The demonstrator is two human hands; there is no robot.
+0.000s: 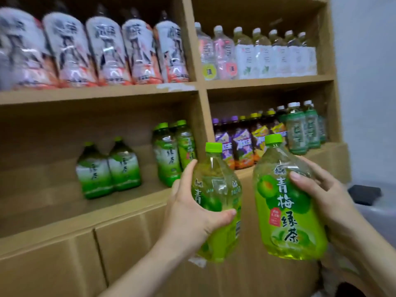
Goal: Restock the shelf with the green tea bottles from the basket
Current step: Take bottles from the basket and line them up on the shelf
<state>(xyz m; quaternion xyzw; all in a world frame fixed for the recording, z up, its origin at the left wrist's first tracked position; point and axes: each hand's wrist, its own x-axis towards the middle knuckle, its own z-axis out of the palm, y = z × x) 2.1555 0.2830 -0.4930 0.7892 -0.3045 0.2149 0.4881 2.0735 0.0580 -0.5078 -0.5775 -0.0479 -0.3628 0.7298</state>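
Now mid-carry, before the shelf (53, 211). Shelved green bottles (108, 168) stand in the lower bay, with bare board beside them. Left hand (188, 213) wraps the left tea bottle (216, 189); right tea bottle (285, 202) sits gripped in right hand (321, 189). Lime caps, clear shoulders, green labels. Next, likely: stand both upright there.

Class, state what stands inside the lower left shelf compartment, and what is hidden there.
A pair of green tea bottles mid-shelf and a cluster of green bottles by the divider. Anything behind the cluster's front bottles is covered.
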